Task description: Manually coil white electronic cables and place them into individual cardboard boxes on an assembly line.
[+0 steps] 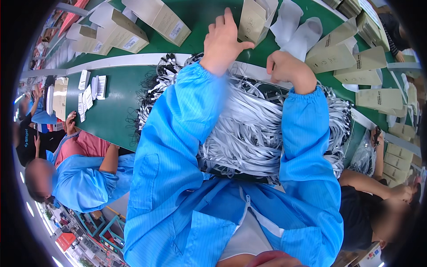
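My left hand (223, 42) is over the green belt, fingers spread and thumb stretched out beside a standing beige carton (252, 24) with raised flaps. Nothing shows in its grasp. My right hand (290, 71) bends at the wrist above the near edge of the belt, fingers curled loosely downward with their tips apart. No object is visible in it; part of its fingers is hidden. Under and between my forearms lies a large heap of flat white lanyards (244, 133) with thin black cords. Two white pouches (297, 29) lie just beyond my right hand.
More open cartons (163, 21) stand along the belt on both sides. A white rail (120, 60) separates belt and green table (122, 93). White label stacks (91, 93) lie at left. One co-worker (89, 173) sits left, another (378, 209) right, near a clear plastic bag (364, 153).
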Action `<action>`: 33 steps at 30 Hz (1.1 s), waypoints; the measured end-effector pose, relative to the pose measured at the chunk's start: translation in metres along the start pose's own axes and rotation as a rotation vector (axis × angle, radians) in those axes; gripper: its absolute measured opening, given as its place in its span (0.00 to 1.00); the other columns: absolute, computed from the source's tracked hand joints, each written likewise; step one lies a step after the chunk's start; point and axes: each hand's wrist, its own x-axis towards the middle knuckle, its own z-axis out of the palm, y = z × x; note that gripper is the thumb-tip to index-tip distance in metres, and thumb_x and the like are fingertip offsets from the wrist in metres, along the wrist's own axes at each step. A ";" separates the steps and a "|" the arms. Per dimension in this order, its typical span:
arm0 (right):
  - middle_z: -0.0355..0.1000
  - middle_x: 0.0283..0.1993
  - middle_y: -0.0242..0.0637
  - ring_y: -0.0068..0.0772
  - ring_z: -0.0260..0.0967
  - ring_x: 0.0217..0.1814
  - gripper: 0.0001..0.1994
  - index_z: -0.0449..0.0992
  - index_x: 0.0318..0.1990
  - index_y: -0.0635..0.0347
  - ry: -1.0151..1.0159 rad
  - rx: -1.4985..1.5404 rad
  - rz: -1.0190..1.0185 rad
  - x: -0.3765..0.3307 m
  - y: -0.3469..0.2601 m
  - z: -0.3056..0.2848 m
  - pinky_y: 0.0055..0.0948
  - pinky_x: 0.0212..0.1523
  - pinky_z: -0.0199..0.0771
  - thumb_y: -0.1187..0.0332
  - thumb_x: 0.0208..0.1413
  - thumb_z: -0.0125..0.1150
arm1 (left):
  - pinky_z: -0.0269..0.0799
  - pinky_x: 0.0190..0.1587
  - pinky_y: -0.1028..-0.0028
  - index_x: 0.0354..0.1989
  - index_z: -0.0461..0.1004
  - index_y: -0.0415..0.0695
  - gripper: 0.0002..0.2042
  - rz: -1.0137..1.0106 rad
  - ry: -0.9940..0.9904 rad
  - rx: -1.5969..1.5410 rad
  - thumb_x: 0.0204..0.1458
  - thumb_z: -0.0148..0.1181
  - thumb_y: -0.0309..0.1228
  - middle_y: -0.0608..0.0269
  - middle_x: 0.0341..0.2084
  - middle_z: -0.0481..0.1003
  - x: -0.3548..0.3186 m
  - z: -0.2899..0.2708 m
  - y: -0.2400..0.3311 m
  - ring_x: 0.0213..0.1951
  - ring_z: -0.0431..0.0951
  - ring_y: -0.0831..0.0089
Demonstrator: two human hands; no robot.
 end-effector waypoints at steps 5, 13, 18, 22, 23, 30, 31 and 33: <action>0.77 0.34 0.46 0.44 0.74 0.34 0.17 0.77 0.41 0.63 0.135 -0.158 0.005 0.000 -0.016 0.016 0.37 0.34 0.73 0.77 0.38 0.67 | 0.76 0.46 0.58 0.54 0.70 0.38 0.34 0.018 -0.533 0.120 0.43 0.75 0.47 0.46 0.42 0.76 -0.006 -0.043 0.003 0.46 0.78 0.49; 0.75 0.31 0.38 0.36 0.74 0.33 0.17 0.74 0.48 0.63 0.302 0.193 -0.543 -0.073 -0.034 -0.017 0.31 0.36 0.73 0.80 0.49 0.60 | 0.72 0.49 0.65 0.58 0.70 0.38 0.33 0.348 -0.918 -0.320 0.52 0.68 0.51 0.48 0.43 0.79 -0.008 -0.066 0.019 0.48 0.78 0.51; 0.76 0.34 0.40 0.36 0.76 0.35 0.17 0.73 0.49 0.64 0.462 0.233 -0.530 -0.144 -0.064 -0.027 0.31 0.40 0.75 0.84 0.51 0.59 | 0.71 0.48 0.67 0.56 0.71 0.38 0.29 0.528 -1.010 -0.735 0.57 0.65 0.50 0.49 0.43 0.78 -0.002 -0.074 0.036 0.47 0.78 0.55; 0.77 0.37 0.43 0.37 0.77 0.39 0.17 0.73 0.48 0.66 0.697 0.221 -0.628 -0.166 -0.071 -0.019 0.32 0.44 0.77 0.87 0.50 0.60 | 0.71 0.45 0.67 0.54 0.72 0.37 0.25 0.704 -0.911 -1.147 0.60 0.62 0.48 0.51 0.38 0.79 -0.017 -0.055 0.052 0.43 0.79 0.60; 0.78 0.38 0.43 0.38 0.78 0.40 0.17 0.73 0.48 0.66 0.756 0.219 -0.650 -0.171 -0.071 -0.018 0.32 0.45 0.77 0.88 0.50 0.60 | 0.71 0.45 0.67 0.54 0.72 0.37 0.25 0.700 -0.907 -1.146 0.60 0.62 0.48 0.51 0.38 0.79 -0.018 -0.055 0.051 0.43 0.79 0.60; 0.78 0.41 0.49 0.44 0.79 0.46 0.15 0.74 0.47 0.69 0.865 0.056 -0.720 -0.201 -0.057 -0.039 0.35 0.50 0.78 0.91 0.53 0.57 | 0.73 0.39 0.73 0.45 0.76 0.36 0.17 0.572 -1.186 -1.306 0.67 0.53 0.41 0.57 0.26 0.78 -0.018 -0.074 0.084 0.34 0.79 0.70; 0.78 0.41 0.51 0.46 0.79 0.46 0.15 0.74 0.47 0.69 0.941 0.090 -0.808 -0.199 -0.054 -0.041 0.36 0.51 0.78 0.91 0.53 0.57 | 0.73 0.39 0.73 0.45 0.76 0.36 0.17 0.574 -1.189 -1.308 0.67 0.53 0.41 0.57 0.26 0.78 -0.018 -0.071 0.088 0.34 0.79 0.70; 0.78 0.43 0.54 0.51 0.78 0.48 0.15 0.74 0.48 0.69 1.089 0.161 -0.988 -0.193 -0.049 -0.045 0.40 0.52 0.78 0.90 0.54 0.57 | 0.73 0.39 0.73 0.45 0.76 0.36 0.17 0.651 -0.936 -1.302 0.69 0.50 0.39 0.58 0.26 0.77 -0.023 -0.061 0.093 0.34 0.79 0.72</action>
